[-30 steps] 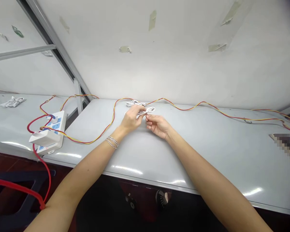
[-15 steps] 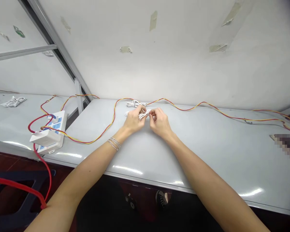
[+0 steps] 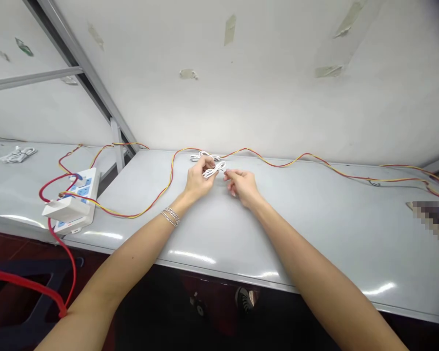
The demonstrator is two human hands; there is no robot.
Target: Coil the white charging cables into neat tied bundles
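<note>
My left hand is closed around a folded bundle of white cable, whose looped end sticks out to the right between the fingers. My right hand is beside that loop, thumb and forefinger pinched together and the other fingers curled. A thin dark tie runs from the loop to these fingertips; its end is too small to see clearly. Just behind my left hand a second white cable bundle with a dark band lies on the grey table.
A red and yellow twisted wire runs along the table's back edge. At left is a white power strip with plugs, an adapter and a red cord. Another white cable bundle lies far left. A blurred-out object is at right.
My right hand has moved slightly away from the left, and its fingers have opened out a little. The cable loop in my left hand now shows more fully.
</note>
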